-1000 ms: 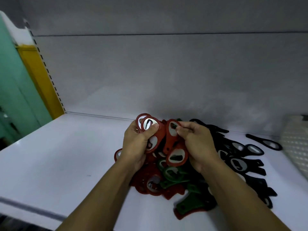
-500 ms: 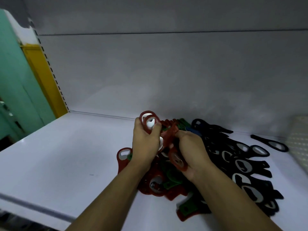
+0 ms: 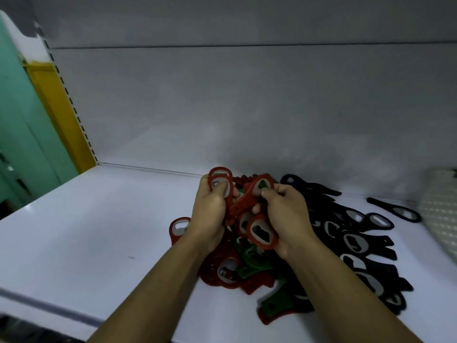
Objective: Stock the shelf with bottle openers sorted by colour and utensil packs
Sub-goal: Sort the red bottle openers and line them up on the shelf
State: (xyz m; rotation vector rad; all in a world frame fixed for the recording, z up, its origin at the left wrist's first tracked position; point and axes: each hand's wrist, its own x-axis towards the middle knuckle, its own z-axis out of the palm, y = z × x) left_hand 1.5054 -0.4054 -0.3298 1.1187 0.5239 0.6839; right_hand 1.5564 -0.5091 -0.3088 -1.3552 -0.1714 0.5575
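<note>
Many left to sort on the shelf (image 3: 74, 231): red-and-green heap (image 3: 247, 264) at centre, black bottle openers (image 3: 358, 246) just right. With left hand (image 3: 210, 211) gripping a red stack (image 3: 220, 178) and right hand (image 3: 286, 216) pinching more reds (image 3: 262, 233), align heads, then set down clear of green.

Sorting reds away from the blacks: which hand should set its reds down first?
Left, probably. The left hand grips red openers beside bare shelf; the right hand sits by the black openers.
</note>
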